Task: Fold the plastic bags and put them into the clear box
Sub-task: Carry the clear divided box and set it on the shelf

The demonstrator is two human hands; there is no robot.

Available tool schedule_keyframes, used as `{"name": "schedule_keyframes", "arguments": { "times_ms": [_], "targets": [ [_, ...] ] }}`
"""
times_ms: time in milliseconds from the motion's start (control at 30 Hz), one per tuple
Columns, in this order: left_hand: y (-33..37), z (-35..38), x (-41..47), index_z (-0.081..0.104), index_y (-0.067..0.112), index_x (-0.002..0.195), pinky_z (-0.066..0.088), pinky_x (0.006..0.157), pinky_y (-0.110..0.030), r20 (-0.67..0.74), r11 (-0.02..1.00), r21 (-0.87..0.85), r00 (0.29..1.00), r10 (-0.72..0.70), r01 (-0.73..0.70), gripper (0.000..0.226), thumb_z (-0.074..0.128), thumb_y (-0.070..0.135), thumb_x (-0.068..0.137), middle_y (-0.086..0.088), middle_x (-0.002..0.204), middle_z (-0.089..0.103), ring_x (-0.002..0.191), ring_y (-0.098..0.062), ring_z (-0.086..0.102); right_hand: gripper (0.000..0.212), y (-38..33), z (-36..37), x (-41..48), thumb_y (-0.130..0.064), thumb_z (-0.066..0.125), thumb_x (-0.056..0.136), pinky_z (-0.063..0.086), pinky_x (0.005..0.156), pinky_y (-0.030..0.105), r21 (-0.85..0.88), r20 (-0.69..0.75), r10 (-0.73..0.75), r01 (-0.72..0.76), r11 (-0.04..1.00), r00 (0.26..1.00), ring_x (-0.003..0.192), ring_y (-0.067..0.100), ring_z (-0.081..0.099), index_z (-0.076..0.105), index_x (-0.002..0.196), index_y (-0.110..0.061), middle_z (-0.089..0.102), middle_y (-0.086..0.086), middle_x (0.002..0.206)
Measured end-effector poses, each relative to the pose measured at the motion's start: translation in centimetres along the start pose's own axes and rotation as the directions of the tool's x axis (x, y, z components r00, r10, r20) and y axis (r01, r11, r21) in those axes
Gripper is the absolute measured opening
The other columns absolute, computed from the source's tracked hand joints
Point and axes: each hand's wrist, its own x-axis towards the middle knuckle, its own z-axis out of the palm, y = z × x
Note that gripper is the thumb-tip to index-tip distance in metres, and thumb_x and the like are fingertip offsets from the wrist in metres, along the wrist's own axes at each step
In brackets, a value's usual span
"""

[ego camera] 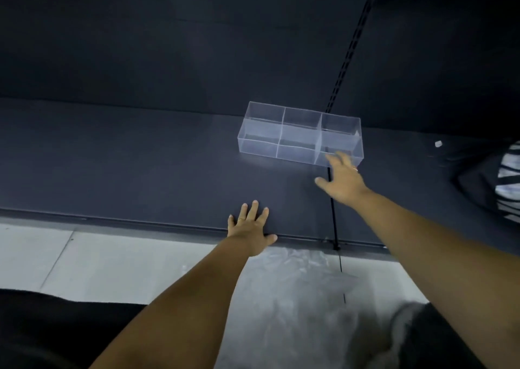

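Though transparent, a partitioned clear box (300,135).

I can read no text, label, brand, number or sign anywhere in my view; every surface I see here is plain and unmarked

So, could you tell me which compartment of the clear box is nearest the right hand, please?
The right-end compartment of the clear box: the right hand is at its near wall; the other two sit further left.
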Motion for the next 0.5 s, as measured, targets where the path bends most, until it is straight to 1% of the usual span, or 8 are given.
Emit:
{"name": "schedule_keyframes", "arguments": {
  "times_ms": [33, 67, 133, 200, 333, 400, 500],
  "targets": [
    [0.0, 0.1, -0.1, -0.004, 0.03, 0.152, 0.0, 0.116, -0.053, 0.006, 1.0, 0.002, 1.0, 0.006, -0.006, 0.074, 0.035, 0.058, 0.096, 0.001, 0.159, -0.019, 0.146, -0.026, -0.016, 0.075, -0.4, 0.7, -0.3, -0.045, 0.055, 0.093, 0.017, 0.116, 0.046, -0.128, 0.047, -0.069, 0.074, 0.989, 0.997, 0.145, 0.034, 0.012, 0.015, 0.153, -0.025, -0.001, 0.0, 0.161],
    [-0.1, 0.2, -0.2, -0.004, 0.031, 0.152, 0.0, 0.116, -0.053, 0.004, 1.0, 0.004, 1.0, 0.01, -0.01, 0.073, 0.035, 0.058, 0.096, 0.002, 0.159, -0.019, 0.146, -0.026, -0.016, 0.076, -0.9, 1.2, -0.3, -0.049, 0.052, 0.093, 0.01, 0.117, 0.047, -0.211, 0.079, -0.107, 0.121, 0.97, 0.991, 0.147, 0.032, 0.005, 0.011, 0.153, -0.027, -0.007, -0.002, 0.161],
    [-0.5, 0.7, -0.1, -0.005, 0.033, 0.152, -0.001, 0.115, -0.055, -0.021, 1.0, 0.006, 1.0, 0.012, -0.012, 0.073, 0.034, 0.059, 0.095, 0.003, 0.159, -0.019, 0.146, -0.024, -0.017, 0.078, -1.8, 1.9, 0.3, -0.057, 0.045, 0.093, -0.001, 0.117, 0.049, -0.31, 0.109, -0.129, 0.157, 0.938, 0.986, 0.148, 0.028, -0.008, 0.005, 0.153, -0.03, -0.015, -0.003, 0.16],
    [-0.9, 1.6, 0.1, -0.007, 0.034, 0.151, -0.003, 0.113, -0.058, -0.063, 1.0, 0.023, 0.998, 0.011, -0.01, 0.074, 0.033, 0.061, 0.094, 0.004, 0.159, -0.019, 0.146, -0.022, -0.017, 0.078, -2.3, 2.4, 1.3, -0.062, 0.039, 0.093, -0.007, 0.116, 0.052, -0.348, 0.122, -0.098, 0.135, 0.928, 0.988, 0.147, 0.027, -0.015, -0.001, 0.153, -0.031, -0.021, -0.003, 0.159],
    [-1.2, 3.8, 0.7, -0.015, 0.037, 0.149, -0.011, 0.111, -0.058, -0.159, 0.999, 0.051, 0.987, 0.009, -0.001, 0.078, 0.025, 0.07, 0.09, 0.004, 0.158, -0.024, 0.145, -0.022, -0.022, 0.079, -2.4, 3.7, 3.7, -0.065, 0.032, 0.093, -0.011, 0.115, 0.055, -0.36, 0.092, -0.013, 0.045, 0.932, 0.996, 0.145, 0.029, -0.021, -0.012, 0.151, -0.034, -0.025, -0.003, 0.158],
    [-1.5, 4.6, 1.0, -0.02, 0.038, 0.147, -0.017, 0.109, -0.056, -0.195, 0.998, 0.066, 0.981, 0.02, -0.008, 0.079, 0.02, 0.073, 0.088, 0.005, 0.156, -0.027, 0.144, -0.022, -0.025, 0.079, -2.1, 4.7, 4.5, -0.065, 0.029, 0.094, -0.012, 0.115, 0.054, -0.379, 0.071, -0.001, 0.028, 0.925, 0.997, 0.145, 0.029, -0.023, -0.017, 0.15, -0.033, -0.026, -0.002, 0.158],
    [-2.0, 5.6, 1.4, -0.025, 0.038, 0.144, -0.023, 0.106, -0.055, -0.25, 0.997, 0.077, 0.968, 0.031, -0.012, 0.08, 0.015, 0.075, 0.086, 0.006, 0.156, -0.028, 0.142, -0.021, -0.028, 0.081, -1.7, 5.6, 5.9, -0.064, 0.029, 0.094, -0.011, 0.117, 0.05, -0.411, 0.027, -0.018, 0.028, 0.911, 0.999, 0.144, 0.031, -0.025, -0.022, 0.148, -0.03, -0.027, 0.0, 0.157]
  ]
}}
